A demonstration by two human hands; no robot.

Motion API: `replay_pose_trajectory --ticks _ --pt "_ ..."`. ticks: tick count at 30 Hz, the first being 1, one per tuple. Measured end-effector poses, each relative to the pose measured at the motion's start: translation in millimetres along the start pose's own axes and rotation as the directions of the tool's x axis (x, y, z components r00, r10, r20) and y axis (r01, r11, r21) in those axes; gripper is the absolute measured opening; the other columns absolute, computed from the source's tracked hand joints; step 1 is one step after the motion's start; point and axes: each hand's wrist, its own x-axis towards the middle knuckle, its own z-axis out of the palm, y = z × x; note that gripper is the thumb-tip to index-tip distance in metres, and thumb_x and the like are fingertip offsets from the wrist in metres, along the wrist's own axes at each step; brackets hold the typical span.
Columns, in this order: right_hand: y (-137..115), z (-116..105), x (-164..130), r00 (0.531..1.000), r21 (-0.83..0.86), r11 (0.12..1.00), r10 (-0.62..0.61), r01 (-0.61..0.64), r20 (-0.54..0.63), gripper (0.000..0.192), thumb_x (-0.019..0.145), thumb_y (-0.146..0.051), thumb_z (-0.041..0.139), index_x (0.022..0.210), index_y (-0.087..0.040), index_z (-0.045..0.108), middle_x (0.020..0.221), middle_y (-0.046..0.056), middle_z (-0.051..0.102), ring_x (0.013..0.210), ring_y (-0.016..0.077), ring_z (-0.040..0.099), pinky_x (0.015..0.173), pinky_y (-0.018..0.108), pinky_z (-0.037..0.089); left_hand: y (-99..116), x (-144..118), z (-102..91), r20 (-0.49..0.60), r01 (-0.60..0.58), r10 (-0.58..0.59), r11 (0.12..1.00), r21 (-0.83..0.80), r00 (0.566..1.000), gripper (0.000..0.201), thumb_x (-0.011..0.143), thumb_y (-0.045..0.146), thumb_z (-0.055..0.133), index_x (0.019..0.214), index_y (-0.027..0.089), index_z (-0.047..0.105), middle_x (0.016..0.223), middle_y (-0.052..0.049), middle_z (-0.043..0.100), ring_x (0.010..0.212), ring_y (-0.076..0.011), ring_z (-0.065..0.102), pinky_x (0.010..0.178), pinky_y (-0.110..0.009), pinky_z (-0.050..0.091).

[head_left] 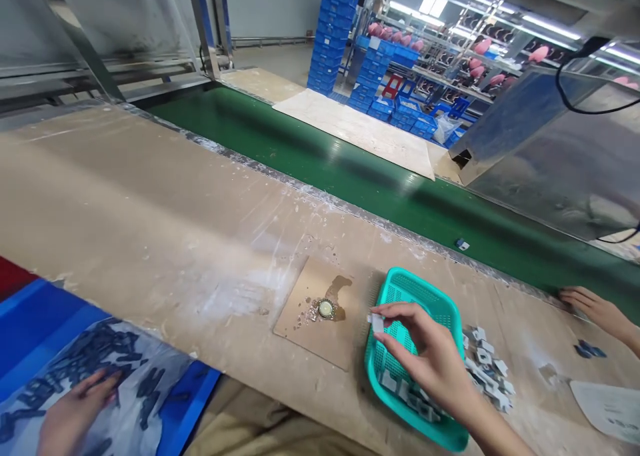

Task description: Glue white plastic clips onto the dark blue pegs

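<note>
My right hand [433,359] hovers over a teal mesh basket [445,306] and pinches a small white part [376,321] between thumb and fingertips, at the basket's left rim. Several white parts lie in the basket's near end. Left of the basket a brown square board [305,289] carries a small round cup [326,307] with a glue-like stain beside it. My left hand [75,413] rests at the bottom left on a heap of dark parts [120,356] in clear plastic inside a blue bin; whether it grips one is unclear.
A pile of white parts [487,366] lies right of the basket. Another person's hand [597,309] rests by the green conveyor belt [350,169], which carries one small part [463,245]. A metal housing [555,149] stands right; blue crates [335,29] are stacked behind.
</note>
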Motion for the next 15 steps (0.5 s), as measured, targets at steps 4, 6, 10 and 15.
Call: replay_pose_trajectory --ticks 4,6,10,15 --pt "-5 28 32 0.982 -0.138 0.978 -0.136 0.154 0.133 0.022 0.089 -0.020 0.054 0.111 -0.025 0.048 0.101 0.004 0.062 0.088 0.0170 0.061 0.076 0.030 0.053 4 -23 -5.8 0.136 0.181 -0.145 0.936 -0.303 0.980 0.019 0.068 0.005 0.058 0.071 0.022 0.053 0.052 0.013 0.064 0.054 -0.0092 0.059 0.057 -0.017 0.048" --pt "-2 41 41 0.970 -0.152 0.972 -0.147 0.178 0.194 0.023 0.089 -0.019 0.051 0.111 -0.024 0.048 0.100 0.005 0.062 0.087 0.0172 0.062 0.074 0.031 0.055 1 -32 -10.4 0.177 0.226 -0.163 0.870 -0.439 0.971 0.024 0.065 -0.001 0.058 0.074 0.021 0.055 0.058 0.009 0.068 0.056 -0.0102 0.061 0.056 -0.017 0.052" --pt "7 51 44 0.967 -0.143 0.984 -0.066 0.104 0.246 0.021 0.089 -0.020 0.049 0.110 -0.024 0.046 0.103 0.006 0.061 0.091 0.0178 0.064 0.074 0.031 0.056 -18 -41 -20.9 0.212 0.263 -0.168 0.766 -0.587 0.963 0.026 0.060 -0.002 0.065 0.077 0.018 0.060 0.068 0.000 0.072 0.063 -0.0145 0.066 0.054 -0.018 0.056" --pt "14 51 40 0.959 -0.115 0.990 -0.051 0.086 0.280 0.021 0.090 -0.022 0.050 0.109 -0.026 0.042 0.109 0.006 0.062 0.101 0.0177 0.063 0.083 0.032 0.056 -33 -60 -22.8 0.276 0.278 -0.145 0.793 -0.542 0.950 0.057 0.031 0.004 0.086 0.081 0.020 0.065 0.083 0.001 0.073 0.066 -0.0143 0.065 0.056 -0.018 0.057"
